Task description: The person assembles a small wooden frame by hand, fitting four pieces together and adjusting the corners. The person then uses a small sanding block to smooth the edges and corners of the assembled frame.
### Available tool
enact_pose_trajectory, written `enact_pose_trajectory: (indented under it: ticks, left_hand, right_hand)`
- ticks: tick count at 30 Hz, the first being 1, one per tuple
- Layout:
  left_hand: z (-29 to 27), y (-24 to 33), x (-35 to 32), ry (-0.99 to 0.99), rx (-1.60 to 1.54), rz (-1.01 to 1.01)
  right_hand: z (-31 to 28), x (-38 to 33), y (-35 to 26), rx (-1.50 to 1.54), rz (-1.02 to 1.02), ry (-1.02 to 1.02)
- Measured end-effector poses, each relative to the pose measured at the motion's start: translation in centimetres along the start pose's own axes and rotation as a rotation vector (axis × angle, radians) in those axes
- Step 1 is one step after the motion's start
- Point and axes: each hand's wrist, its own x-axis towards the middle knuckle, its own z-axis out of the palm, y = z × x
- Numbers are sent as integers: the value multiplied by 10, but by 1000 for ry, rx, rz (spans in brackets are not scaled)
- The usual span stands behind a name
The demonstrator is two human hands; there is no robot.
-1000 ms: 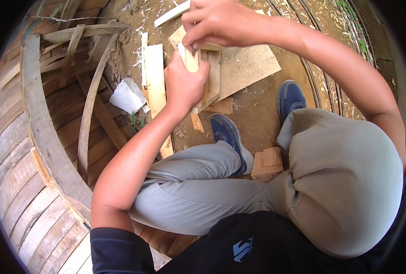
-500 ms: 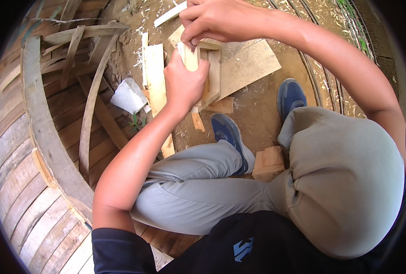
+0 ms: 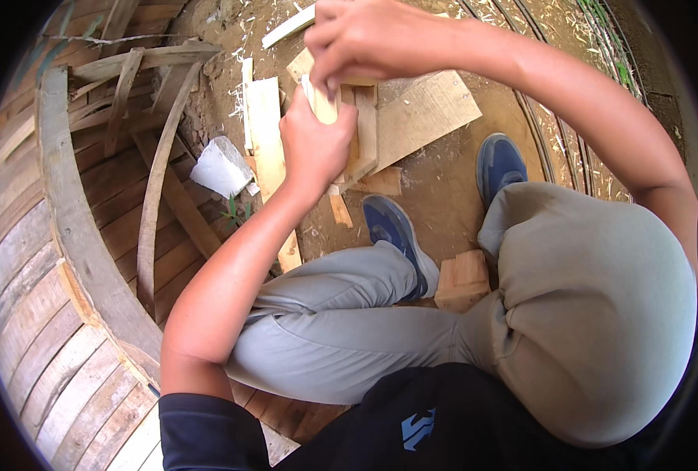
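1. Left hand (image 3: 315,149) clenched around a thin pale wood strip (image 3: 317,100), held upright above the dirt ground (image 3: 435,204).
2. Right hand (image 3: 361,39) pinching the strip's top end, fingers (image 3: 329,71) curled over it.
3. Likely risk: splinters in the palm from the raw edges under so tight a grasp.
4. Possibly also: snapping of the slender strip if bent between both hands.
5. Possibly a fall onto the blue shoes (image 3: 400,235) below if the grip slackens.
6. Counted: one strip in hand, two shoes, one small wood block (image 3: 463,281) by the knee, one broad plank (image 3: 427,114), one narrow long board (image 3: 266,141), one white crumpled sheet (image 3: 222,166), several more offcuts, not clearly countable.
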Motion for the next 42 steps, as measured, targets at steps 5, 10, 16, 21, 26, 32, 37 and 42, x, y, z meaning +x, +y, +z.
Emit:
enact_pose_trajectory:
  ticks: [5,10,16,21,26,32,37,42]
  left_hand:
    - [-2,3,-2,-15,-26,-36]
    - [0,4,-1,-8,-23,-54]
    - [0,2,1,18,-8,14]
    - [-3,0,0,-6,11,-25]
    - [-3,8,0,-39,-46,-67]
    - [1,-2,-1,36,6,59]
    - [-2,3,-2,-2,-18,-13]
    - [1,8,-3,-9,0,-45]
  right_hand:
    - [2,1,-9,-87,12,61]
    - [-10,2,5,-50,1,8]
    - [3,0,-7,26,64,12]
    - [8,0,-14,-42,-73,-13]
    - [-3,4,0,-12,39,41]
    - [0,4,-5,-112,-31,-4]
    - [-8,5,-10,-101,-35,-23]
    - [-15,4,17,10,8,-4]
